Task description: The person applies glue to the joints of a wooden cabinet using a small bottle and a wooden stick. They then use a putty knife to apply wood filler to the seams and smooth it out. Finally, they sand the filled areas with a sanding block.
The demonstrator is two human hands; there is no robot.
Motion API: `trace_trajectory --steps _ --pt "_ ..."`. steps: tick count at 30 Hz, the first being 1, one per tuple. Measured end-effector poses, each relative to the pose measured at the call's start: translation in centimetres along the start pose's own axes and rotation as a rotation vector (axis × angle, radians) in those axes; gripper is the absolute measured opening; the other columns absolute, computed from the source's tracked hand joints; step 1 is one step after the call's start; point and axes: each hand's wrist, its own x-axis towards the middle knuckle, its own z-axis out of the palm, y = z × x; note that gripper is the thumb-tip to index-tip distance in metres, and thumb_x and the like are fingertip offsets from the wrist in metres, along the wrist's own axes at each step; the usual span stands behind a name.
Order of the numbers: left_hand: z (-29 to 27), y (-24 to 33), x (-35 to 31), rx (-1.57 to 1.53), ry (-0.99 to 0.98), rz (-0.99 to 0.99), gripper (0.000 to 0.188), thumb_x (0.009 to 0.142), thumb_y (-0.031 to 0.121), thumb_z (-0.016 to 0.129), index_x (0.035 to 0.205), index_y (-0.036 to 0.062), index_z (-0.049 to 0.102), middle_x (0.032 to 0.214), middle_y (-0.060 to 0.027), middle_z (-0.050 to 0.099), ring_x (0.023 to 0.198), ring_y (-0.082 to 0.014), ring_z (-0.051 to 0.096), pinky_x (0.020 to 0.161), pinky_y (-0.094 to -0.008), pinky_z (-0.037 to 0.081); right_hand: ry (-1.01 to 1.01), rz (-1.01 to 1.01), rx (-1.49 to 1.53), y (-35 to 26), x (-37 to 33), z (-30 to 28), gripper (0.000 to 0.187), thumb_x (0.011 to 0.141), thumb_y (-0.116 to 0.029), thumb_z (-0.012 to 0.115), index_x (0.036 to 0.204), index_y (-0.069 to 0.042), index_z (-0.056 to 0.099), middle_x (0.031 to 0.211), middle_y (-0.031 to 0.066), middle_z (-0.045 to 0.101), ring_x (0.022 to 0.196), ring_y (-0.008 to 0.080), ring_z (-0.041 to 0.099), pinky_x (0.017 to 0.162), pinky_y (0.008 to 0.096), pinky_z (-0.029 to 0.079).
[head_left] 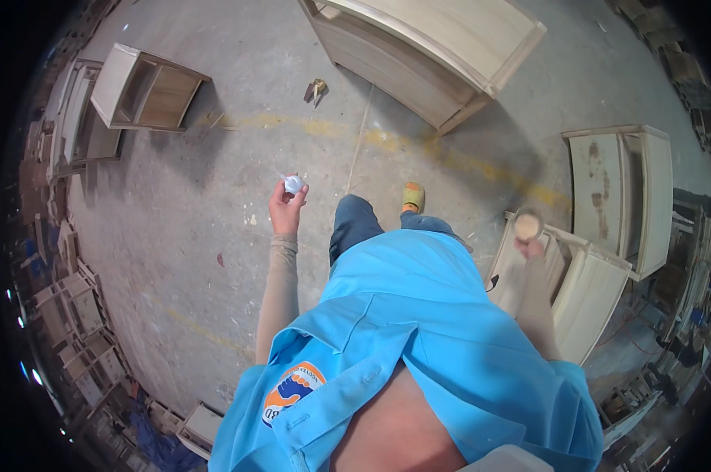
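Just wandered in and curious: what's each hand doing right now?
Left hand: closed, holding a small white object.
Right hand: closed, holding a round, tan-centred object, blurred.

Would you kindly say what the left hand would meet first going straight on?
Probably the small brownish item on the floor, roughly in line; depth is unclear, so the left hand might pass above it.

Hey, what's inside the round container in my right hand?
Inside the round container in your right hand, a pale tan surface shows, too blurred to identify; anything beneath it is covered.
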Motion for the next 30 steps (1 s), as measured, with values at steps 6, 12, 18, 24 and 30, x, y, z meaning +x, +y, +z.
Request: trace_trajectory --steps 6,12,18,24,30 --pt "-2.0 1.5 5.4 -0.102 0.091 -0.045 0.038 0.081 0.01 0.07 0.117 0.0034 0.057 0.097 -0.0018 0.064 0.081 -0.007 0.06 0.062 -0.022 0.052 0.13 -0.133 0.599 -25.0 4.6 -8.3 0.035 0.091 -0.015 0.046 0.118 0.007 0.052 0.099 0.0165 0.066 0.074 0.0231 0.069 0.051 0.0242 0.051" --pt "-7.3 2.5 15.0 -0.026 -0.021 -0.059 0.036 0.08 0.007 0.071 0.113 0.0027 0.06 0.1 -0.0035 0.064 0.085 -0.0088 0.061 0.066 -0.0235 0.052 0.09 -0.14 0.788 -38.7 1.6 -4.4 0.035 0.09 -0.013 0.047 0.118 0.009 0.05 0.104 0.0178 0.063 0.083 0.0254 0.067 0.072 0.0306 0.058" --pt "-12.6 3.1 25.7 0.203 -0.175 0.07 0.038 0.082 0.009 0.069 0.118 0.0052 0.057 0.102 -0.0014 0.064 0.085 -0.0075 0.06 0.064 -0.0216 0.052 0.136 -0.184 0.781 -47.6 1.2 -2.0 0.034 0.09 -0.014 0.046 0.113 0.008 0.055 0.1 0.0164 0.066 0.082 0.0237 0.068 0.071 0.0298 0.058" --pt "-9.7 4.5 27.2 0.214 -0.285 0.052 0.037 0.081 0.008 0.069 0.116 0.0049 0.058 0.1 -0.0009 0.064 0.088 -0.0084 0.06 0.07 -0.0232 0.051 0.19 -0.082 0.807 -52.5 7.7 -1.3 0.035 0.089 -0.011 0.04 0.114 0.012 0.051 0.094 0.0191 0.067 0.075 0.0239 0.069 0.063 0.027 0.058" --pt "-5.1 3.8 22.4 0.256 -0.492 -0.02 0.036 0.079 0.006 0.071 0.113 0.0054 0.059 0.102 -0.0011 0.063 0.093 -0.0099 0.061 0.071 -0.024 0.053 0.231 0.02 0.82 -54.7 13.1 -0.7 0.036 0.088 -0.007 0.04 0.113 0.018 0.047 0.088 0.0228 0.066 0.07 0.0253 0.07 0.058 0.0275 0.059"
